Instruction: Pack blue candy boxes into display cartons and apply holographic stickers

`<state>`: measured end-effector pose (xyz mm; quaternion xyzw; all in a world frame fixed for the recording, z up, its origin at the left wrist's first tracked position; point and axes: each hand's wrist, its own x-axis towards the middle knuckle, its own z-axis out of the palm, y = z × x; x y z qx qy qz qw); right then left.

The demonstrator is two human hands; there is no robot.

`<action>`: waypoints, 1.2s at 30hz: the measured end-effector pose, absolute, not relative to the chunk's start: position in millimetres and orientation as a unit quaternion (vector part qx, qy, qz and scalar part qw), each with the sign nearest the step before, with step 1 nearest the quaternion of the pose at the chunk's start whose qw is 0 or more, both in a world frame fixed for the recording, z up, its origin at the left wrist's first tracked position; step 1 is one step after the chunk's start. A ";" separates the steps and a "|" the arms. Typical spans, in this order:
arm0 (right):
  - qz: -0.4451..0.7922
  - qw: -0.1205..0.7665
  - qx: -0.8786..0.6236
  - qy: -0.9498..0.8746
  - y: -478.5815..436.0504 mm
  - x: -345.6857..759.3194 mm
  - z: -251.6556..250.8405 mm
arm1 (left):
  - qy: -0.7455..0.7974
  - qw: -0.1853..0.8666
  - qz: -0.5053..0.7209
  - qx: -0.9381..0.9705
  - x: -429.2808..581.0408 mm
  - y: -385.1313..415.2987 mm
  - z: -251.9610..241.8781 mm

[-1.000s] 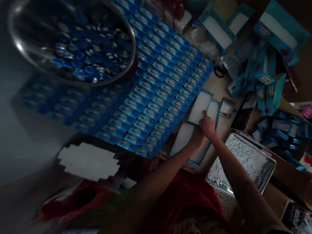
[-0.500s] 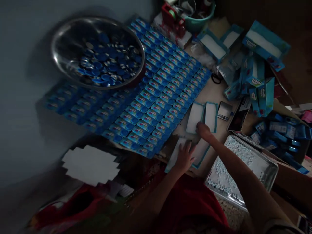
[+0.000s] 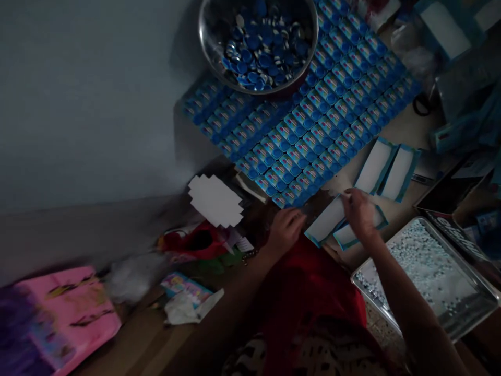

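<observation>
Right hand [image 3: 359, 213] over the near pair of boxes, thumb and forefinger bent close together at the far end of the left near box [image 3: 325, 223]; whether they grip it, I can't tell! Its partner, the right near box [image 3: 346, 237], lies partly under that hand. Left hand [image 3: 287, 228] just off the table's [image 3: 403, 124] near edge, fingers half curled; any hold there is too dim to call. Beyond, 2 far boxes [image 3: 373, 166] lie side by side, a bare strip separating them from the rows of blue packs [image 3: 313, 125]. Tight on the right: the metal tray [image 3: 456, 282] of small pale pieces sits under the right forearm. Far side, a steel bowl [image 3: 211, 36] crowds the packs.
</observation>
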<state>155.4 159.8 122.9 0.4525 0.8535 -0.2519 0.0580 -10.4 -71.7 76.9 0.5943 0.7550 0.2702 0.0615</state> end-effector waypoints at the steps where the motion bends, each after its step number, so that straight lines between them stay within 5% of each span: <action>1: -0.277 0.003 0.417 0.865 131.3 148.0 118.6 | 0.774 0.031 0.273 0.570 -35.4 -81.9 84.9; 4: -0.307 -0.121 0.372 0.868 54.7 114.8 97.3 | 0.793 -0.008 0.263 0.549 -104.7 -83.3 100.9; 9: -0.231 -0.184 0.453 0.841 -3.2 61.0 63.2 | 0.696 0.079 0.216 0.680 -160.8 -4.6 99.0; 14: -0.138 -0.102 0.556 0.813 -22.6 33.0 67.8 | 0.561 0.179 0.181 0.787 -159.4 63.2 82.2; 22: -0.109 0.009 0.625 0.773 -34.6 -4.7 87.3 | 0.587 0.228 0.199 0.751 -152.6 63.6 74.3; 36: -0.135 0.011 0.612 0.779 -33.4 -14.3 83.2 | 0.611 0.232 0.191 0.733 -152.5 64.0 81.6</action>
